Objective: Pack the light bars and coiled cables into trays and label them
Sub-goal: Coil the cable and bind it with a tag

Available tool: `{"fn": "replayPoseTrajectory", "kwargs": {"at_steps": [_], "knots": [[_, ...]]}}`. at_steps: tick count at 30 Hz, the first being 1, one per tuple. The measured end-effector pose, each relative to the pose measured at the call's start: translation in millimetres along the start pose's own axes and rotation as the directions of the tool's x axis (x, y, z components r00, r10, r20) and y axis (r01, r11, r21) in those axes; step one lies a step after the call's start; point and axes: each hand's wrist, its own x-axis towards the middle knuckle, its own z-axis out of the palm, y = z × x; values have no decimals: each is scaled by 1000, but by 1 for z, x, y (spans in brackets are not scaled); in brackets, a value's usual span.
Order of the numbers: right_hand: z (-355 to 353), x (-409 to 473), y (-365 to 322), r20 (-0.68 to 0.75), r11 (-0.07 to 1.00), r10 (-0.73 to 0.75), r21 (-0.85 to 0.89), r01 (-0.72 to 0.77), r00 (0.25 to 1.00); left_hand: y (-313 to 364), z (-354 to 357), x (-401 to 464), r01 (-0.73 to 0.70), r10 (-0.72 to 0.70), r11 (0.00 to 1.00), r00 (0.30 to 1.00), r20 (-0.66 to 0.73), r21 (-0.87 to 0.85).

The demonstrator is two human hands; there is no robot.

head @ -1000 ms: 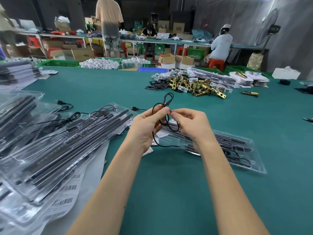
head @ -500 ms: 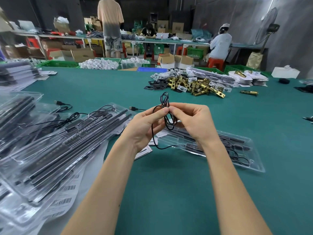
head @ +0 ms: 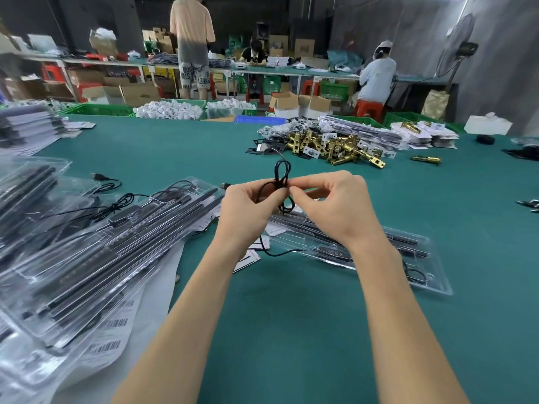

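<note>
Both hands pinch the cable [head: 282, 182] at mid-bundle, probably to keep its loops gathered while it is coiled for packing. The left hand [head: 248, 211] and right hand [head: 335, 205] meet fingertip to fingertip; loops stand above the fingers, a tail drops below them toward the tray [head: 437, 275] beneath

A packing workshop: a long green counter [head: 291, 330] holds stacked clear plastic trays [head: 73, 258], barcode labels [head: 113, 325] and a heap of brass latches [head: 335, 148], with cardboard boxes [head: 140, 93] and seated workers [head: 376, 78] beyond its far edge.
</note>
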Motion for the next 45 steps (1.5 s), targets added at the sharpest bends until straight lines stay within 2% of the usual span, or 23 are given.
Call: {"fn": "replayPoseTrajectory", "kwargs": {"at_steps": [2, 4, 8, 11, 16, 20, 22, 26, 29, 34, 39, 42, 45], "knots": [[-4, 1, 2, -88, 999, -19, -49, 15, 996, -1, -3, 0, -9, 8, 998, 1000, 12, 62], [-11, 2, 3, -122, 998, -55, -44, 50, 991, 0, -7, -1, -32, 20, 994, 994, 107, 109], [-23, 2, 8, 9, 978, -198, -64, 199, 980, 7, -16, -3, -62, 20, 991, 944, 329, 117], [-20, 1, 12, -13, 991, -135, -4, 135, 991, 9, -19, -4, -58, 39, 998, 928, 371, 39], [-18, 1, 17, -36, 984, 38, 174, -31, 999, 9, -22, -3, -26, 28, 1000, 940, 340, -11], [-10, 2, 13, -60, 954, 92, 292, -70, 994, 7, -15, -1, 13, -19, 1000, 948, 317, 21], [-7, 2, 10, -80, 951, 107, 300, -79, 991, 8, -11, -2, 27, -31, 999, 942, 335, 17], [-6, 3, 10, -85, 976, 75, 209, -56, 994, 8, -9, -1, 103, -87, 994, 938, 334, -30], [-4, 2, 8, -34, 958, 112, 270, -98, 993, 7, -7, 0, 128, -110, 991, 951, 288, -47], [-3, 4, 7, -36, 947, 176, 280, -159, 984, 10, -4, -3, -18, 3, 998, 974, 227, 67], [1, 5, 5, -75, 945, 226, 260, -199, 971, 12, 2, -5, -178, 141, 954, 976, 165, 239], [1, 6, 2, -29, 923, 252, 306, -231, 967, 13, 4, -4, -218, 209, 925, 976, 63, 312], [1, 5, 1, 9, 906, 252, 348, -240, 968, 11, 4, -3, -207, 213, 934, 977, 11, 290]]}}
